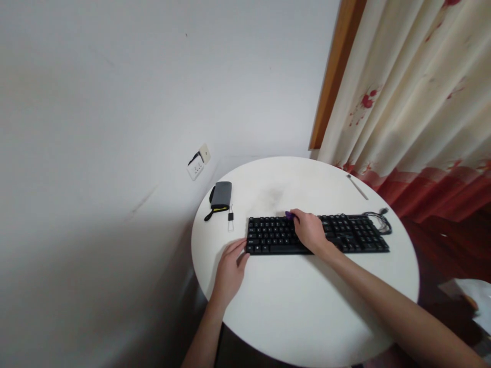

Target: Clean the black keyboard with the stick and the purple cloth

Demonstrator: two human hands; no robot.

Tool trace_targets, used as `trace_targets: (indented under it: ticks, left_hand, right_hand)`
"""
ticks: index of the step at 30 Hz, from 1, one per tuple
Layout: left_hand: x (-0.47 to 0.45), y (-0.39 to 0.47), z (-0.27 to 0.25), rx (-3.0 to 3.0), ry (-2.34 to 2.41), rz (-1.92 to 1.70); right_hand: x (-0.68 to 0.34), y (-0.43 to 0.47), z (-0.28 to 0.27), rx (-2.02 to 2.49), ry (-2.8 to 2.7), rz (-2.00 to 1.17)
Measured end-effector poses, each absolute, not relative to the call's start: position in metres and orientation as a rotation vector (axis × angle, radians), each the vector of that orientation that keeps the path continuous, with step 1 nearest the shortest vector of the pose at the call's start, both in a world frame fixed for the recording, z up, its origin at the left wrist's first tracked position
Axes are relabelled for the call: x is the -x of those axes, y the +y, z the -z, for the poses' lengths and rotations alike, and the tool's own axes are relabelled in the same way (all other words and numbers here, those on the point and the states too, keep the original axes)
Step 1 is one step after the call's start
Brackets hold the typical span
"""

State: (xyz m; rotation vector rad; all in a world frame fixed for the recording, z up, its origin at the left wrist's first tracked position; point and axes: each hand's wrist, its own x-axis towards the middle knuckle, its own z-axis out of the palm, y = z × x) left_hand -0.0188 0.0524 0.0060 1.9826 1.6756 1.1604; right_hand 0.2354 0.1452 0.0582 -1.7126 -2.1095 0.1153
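A black keyboard [276, 236] lies flat across the white round table. At its left end, my left hand [229, 270] grips the near corner between thumb and fingers. My right hand [309, 230] is closed over the middle of the keys. A small purple object [289, 215] sticks out past its fingertips at the keyboard's back edge; most of it is hidden, so I cannot make out its kind. The keyboard's black cable [381, 222] lies coiled by the back right corner.
Left of the keyboard lie a grey pouch [221, 195] with a black strap and a black binder clip [230, 216]. A thin stick-like tool [357, 187] rests near the table's [299, 306] right back edge. A wall socket [196, 167] and curtain [414, 102] stand behind.
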Motion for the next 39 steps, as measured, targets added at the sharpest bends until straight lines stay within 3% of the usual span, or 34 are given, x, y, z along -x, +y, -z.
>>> trace_targets:
  ticks: [10,21,31,39]
  left_hand:
    - [0.02,0.054,-0.003,-1.992,1.691,-1.135]
    - [0.02,0.054,-0.002,-1.981,1.701,-1.143]
    - [0.022,0.056,0.001,-2.002,1.683,-1.127]
    - [0.021,0.055,-0.001,-1.981,1.69,-1.14]
  right_hand:
    - [-0.206,0.065,-0.039,1.11,-2.295,-0.433]
    - [-0.248,0.144,-0.062,1.718,-2.046,-0.186]
    - [-0.209,0.06,-0.042,1.102,-2.337,-0.455]
    - [-0.239,0.127,-0.069,1.55,-2.077,-0.263]
